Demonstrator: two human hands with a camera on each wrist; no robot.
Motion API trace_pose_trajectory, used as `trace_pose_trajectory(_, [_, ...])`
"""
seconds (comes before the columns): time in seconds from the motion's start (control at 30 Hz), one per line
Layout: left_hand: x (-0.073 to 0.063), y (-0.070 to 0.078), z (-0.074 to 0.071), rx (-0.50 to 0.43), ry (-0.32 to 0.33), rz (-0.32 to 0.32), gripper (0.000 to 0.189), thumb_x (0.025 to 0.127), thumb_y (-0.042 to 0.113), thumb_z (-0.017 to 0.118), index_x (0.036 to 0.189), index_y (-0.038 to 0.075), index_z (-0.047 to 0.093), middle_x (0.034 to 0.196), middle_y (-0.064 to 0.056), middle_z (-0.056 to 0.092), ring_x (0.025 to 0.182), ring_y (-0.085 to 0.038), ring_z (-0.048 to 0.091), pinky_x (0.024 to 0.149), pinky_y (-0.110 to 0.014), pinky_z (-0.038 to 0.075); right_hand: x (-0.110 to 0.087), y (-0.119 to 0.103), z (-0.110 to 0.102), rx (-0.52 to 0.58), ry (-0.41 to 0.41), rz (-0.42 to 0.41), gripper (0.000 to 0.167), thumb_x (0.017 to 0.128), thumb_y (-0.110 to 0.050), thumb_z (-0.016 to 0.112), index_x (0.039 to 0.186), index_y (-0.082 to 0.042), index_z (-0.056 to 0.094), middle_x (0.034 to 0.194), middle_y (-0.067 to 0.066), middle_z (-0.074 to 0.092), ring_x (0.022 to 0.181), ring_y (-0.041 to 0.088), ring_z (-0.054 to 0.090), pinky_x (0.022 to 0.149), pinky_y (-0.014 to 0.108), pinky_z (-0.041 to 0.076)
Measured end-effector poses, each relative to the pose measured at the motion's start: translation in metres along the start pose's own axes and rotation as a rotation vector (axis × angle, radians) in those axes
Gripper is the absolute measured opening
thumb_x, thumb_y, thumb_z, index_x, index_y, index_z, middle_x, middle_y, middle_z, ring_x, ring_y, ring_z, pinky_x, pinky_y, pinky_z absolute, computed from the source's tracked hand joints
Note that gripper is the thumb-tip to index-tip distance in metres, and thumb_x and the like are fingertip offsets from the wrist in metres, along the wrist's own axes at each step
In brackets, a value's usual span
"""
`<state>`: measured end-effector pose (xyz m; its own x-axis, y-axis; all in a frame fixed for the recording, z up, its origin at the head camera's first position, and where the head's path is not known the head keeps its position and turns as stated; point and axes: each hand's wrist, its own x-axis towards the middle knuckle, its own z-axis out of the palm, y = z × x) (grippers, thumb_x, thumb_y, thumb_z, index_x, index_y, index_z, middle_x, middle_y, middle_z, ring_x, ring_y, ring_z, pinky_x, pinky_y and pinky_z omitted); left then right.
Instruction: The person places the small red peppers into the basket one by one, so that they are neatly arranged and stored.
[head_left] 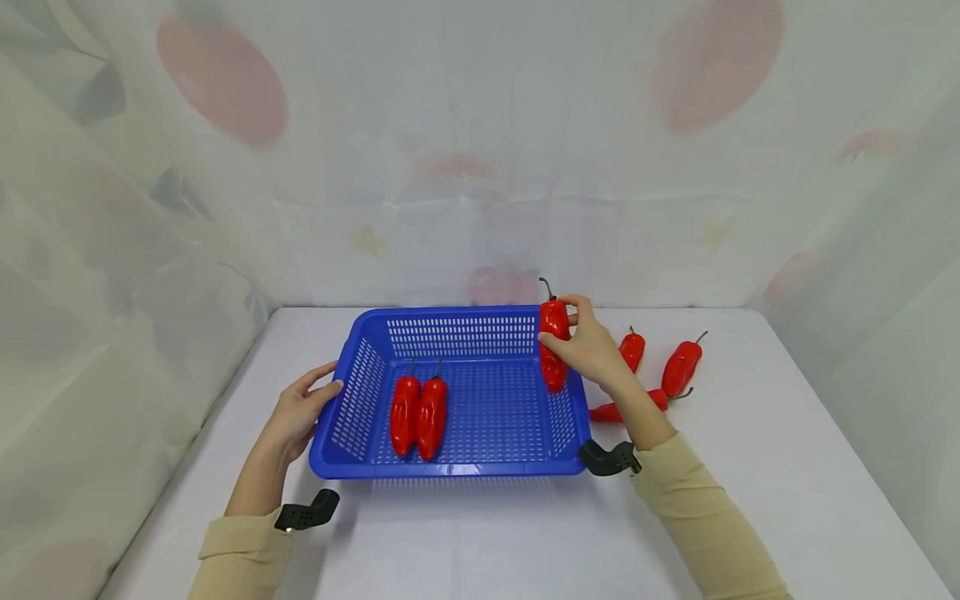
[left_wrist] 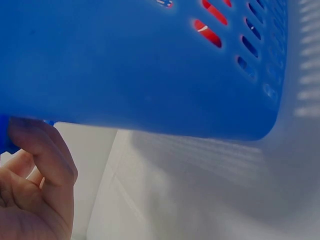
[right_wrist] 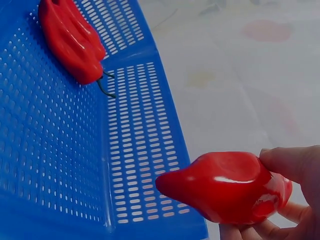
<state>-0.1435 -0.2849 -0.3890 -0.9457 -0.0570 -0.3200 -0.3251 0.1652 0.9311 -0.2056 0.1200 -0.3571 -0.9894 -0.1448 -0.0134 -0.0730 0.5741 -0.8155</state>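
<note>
My left hand (head_left: pixel 298 414) grips the left rim of a blue plastic basket (head_left: pixel 450 469), thumb on top and fingers curled beneath the edge, as the left wrist view shows from below. Two red peppers (head_left: pixel 431 417) lie side by side in the left half of the basket, stems toward the back. Over the basket's right wall, my right hand (head_left: pixel 588 346) pinches another red pepper (head_left: pixel 553 346) between thumb and fingers, its green stem up. In the right wrist view that pepper (right_wrist: pixel 225 187) points its tip toward the basket's inside.
On the white table (head_left: pixel 765 467), right of the basket, lie three more red peppers: one upper right (head_left: pixel 681 367), one partly behind the right forearm (head_left: pixel 632 350), and one lying sideways (head_left: pixel 606 413). A pale patterned sheet (head_left: pixel 480 167) hangs behind the table.
</note>
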Motion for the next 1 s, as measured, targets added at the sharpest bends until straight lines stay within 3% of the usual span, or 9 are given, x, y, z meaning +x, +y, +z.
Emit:
trace_pose_trajectory(0.8, [0.000, 0.001, 0.000, -0.029, -0.021, 0.009, 0.058, 0.095, 0.022, 0.052, 0.146, 0.012, 0.025, 0.094, -0.002, 0.066, 0.080, -0.017, 0.067, 0.068, -0.036, 0.056, 0.010, -0.019, 0.030, -0.015, -0.095, -0.034, 0.067, 0.087, -0.028, 0.061, 0.139, -0.010, 0.023, 0.131, 0.021, 0.046, 0.108, 0.036, 0.056, 0.081, 0.046, 0.052])
trace_pose_trajectory(1.0, [0.006, -0.006, -0.003, -0.037, -0.018, 0.012, 0.059, 0.094, 0.023, 0.052, 0.146, 0.013, 0.026, 0.092, -0.001, 0.066, 0.079, -0.016, 0.067, 0.067, -0.035, 0.056, 0.013, -0.023, 0.037, -0.023, -0.110, -0.060, 0.066, 0.087, -0.028, 0.061, 0.139, -0.010, 0.024, 0.131, 0.022, 0.046, 0.106, 0.035, 0.057, 0.080, 0.044, 0.053])
